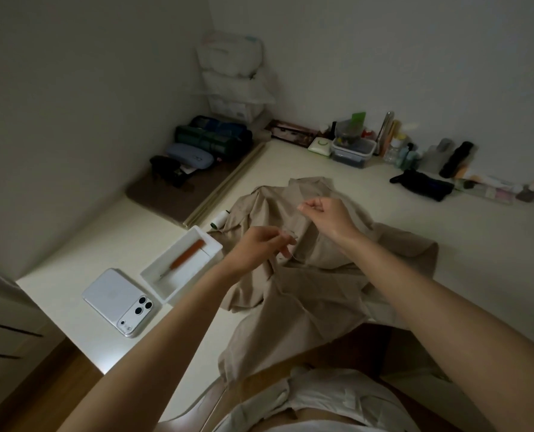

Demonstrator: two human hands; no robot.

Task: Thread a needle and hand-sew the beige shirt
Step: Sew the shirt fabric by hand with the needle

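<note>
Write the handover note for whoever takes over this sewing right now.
Left hand: pinches a fine thread above the beige shirt.
Right hand: fingertips pinched over the collar; what they hold is too small to see.
Thread spool lies by the shirt's left edge; orange-handled tool in the white tray.
Done: thread drawn out; needle threaded or not, cannot tell.
To do: sew the shirt.

Shirt (306,275) mid-table (384,169), tray (153,277) to its left, phone (119,302) left of tray
</note>
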